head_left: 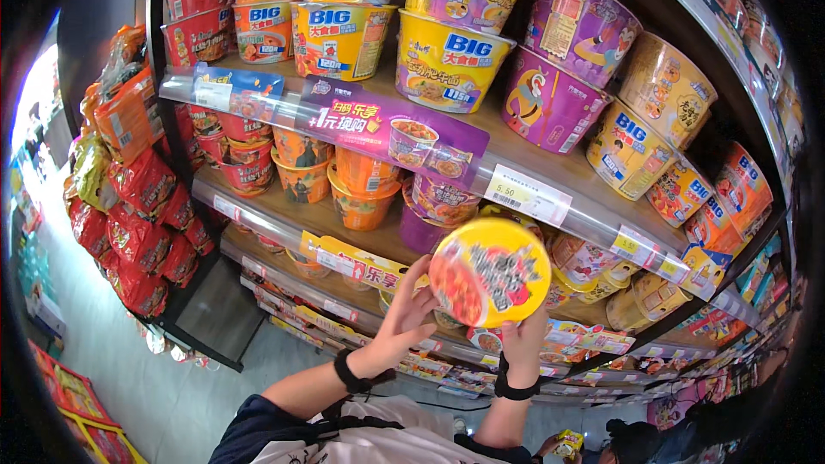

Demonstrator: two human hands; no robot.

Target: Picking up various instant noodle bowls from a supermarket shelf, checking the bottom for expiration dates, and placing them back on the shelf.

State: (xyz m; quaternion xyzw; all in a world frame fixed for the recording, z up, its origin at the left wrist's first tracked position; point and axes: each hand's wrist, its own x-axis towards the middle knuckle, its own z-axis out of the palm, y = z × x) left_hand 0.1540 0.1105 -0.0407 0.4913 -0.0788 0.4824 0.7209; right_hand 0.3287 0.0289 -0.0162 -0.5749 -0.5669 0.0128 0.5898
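right hand (522, 345) holds yellow-lidded tub (507, 271) | left hand (401, 325) beside it | noodle shelf (387, 236) behind

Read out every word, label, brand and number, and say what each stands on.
I won't copy wording or numbers; print stands here:
Held yellow-lidded tub: bold dark characters.
Shelved yellow tub: large blue lettering.
Purple shelf banner: yellow and white characters.
White price tag: a number; fine print too small.
Red bags, left: lettering too small to read.
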